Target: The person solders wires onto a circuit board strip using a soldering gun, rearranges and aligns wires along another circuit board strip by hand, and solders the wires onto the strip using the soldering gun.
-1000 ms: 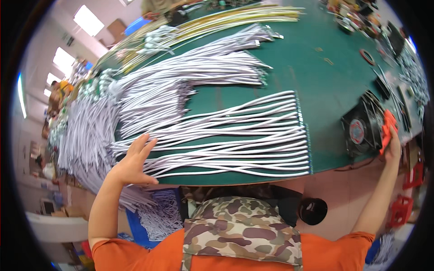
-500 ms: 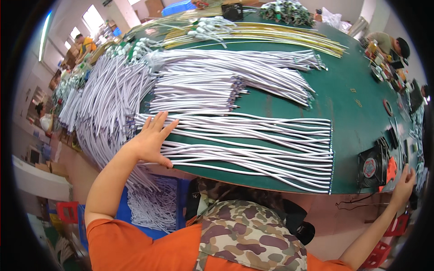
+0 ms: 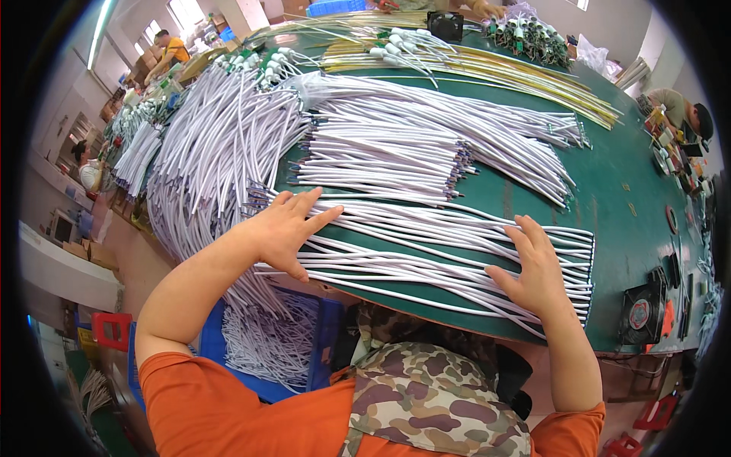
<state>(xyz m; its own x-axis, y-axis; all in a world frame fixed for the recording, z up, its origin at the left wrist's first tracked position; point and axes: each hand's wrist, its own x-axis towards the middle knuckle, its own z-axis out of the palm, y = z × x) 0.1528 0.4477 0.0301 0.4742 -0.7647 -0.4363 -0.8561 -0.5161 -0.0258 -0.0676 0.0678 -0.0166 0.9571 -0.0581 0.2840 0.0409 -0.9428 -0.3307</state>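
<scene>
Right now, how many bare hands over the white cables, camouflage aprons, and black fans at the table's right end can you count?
Left hand and right hand: 2
Camouflage apron: 1
Black fan: 1
Total: 4
The white cables overlap too much to count.

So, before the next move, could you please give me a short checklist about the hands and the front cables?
1. Left hand over the front white cables: ok, fingers spread.
2. Right hand over the same cables, farther right: ok, fingers spread.
3. Cables running without crossing: not ok, several cross.
4. Right cable ends lined up: ok, nearly one straight row.
5. Fan apart from cables: ok, it stands to their right.
6. Firm hand pressure: cannot tell.
</scene>
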